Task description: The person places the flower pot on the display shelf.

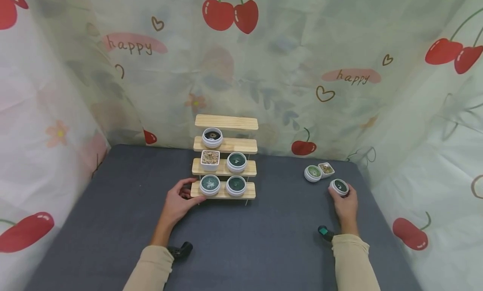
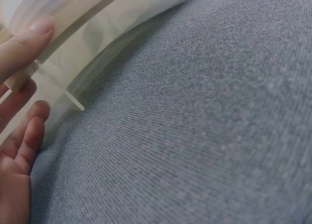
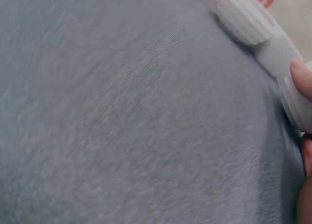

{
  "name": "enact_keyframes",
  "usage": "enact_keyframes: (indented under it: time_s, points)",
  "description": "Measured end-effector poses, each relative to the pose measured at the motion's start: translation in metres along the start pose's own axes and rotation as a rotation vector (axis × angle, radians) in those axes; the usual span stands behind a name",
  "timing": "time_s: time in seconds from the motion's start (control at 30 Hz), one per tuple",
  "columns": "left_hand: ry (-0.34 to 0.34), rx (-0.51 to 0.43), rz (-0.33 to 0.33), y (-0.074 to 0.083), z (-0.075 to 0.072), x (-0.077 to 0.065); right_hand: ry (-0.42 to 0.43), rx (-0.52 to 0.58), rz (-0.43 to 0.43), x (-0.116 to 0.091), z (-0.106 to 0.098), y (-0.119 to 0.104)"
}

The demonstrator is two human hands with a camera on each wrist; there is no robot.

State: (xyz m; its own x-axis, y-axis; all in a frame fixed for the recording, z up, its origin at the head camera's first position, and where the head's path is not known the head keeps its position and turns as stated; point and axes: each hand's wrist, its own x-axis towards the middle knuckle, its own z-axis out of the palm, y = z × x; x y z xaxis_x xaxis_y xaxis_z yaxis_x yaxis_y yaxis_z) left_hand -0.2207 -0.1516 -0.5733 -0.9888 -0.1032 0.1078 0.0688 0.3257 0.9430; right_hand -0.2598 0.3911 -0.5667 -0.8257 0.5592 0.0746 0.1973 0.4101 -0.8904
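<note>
A tiered wooden display stand stands toward the back of the table. My left hand grips the left end of its lowest board, the thumb on top and fingers below. Round white pots with dark green contents rest on it, among them a speckled green pot near that thumb. Far to the right, my right hand holds a round white pot with a dark top between thumb and fingers. In the right wrist view, only part of this ribbed pot shows at the edge.
Behind the right hand, a round pot with a light green top touches a square white dish. The stand also bears a square dish of pebbles and a black-topped pot. Printed cloth hangs behind the dark grey table.
</note>
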Motion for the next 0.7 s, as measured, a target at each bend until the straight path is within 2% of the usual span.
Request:
enact_keyframes:
  time_s: [0.17,0.27,0.47,0.7]
  points:
    - [0.004,-0.003,-0.001,0.0,0.0,0.0,-0.017,0.051,0.068,0.001,-0.003,-0.008]
    - [0.0,-0.001,0.002,0.0,0.001,0.001,-0.025,0.05,0.073,0.0,-0.004,-0.012]
    - [0.001,-0.004,0.012,-0.001,0.001,0.002,-0.032,0.033,0.02,-0.003,-0.003,-0.025]
    - [0.0,-0.006,0.005,0.001,0.001,0.001,-0.015,-0.006,-0.069,-0.015,0.009,-0.054]
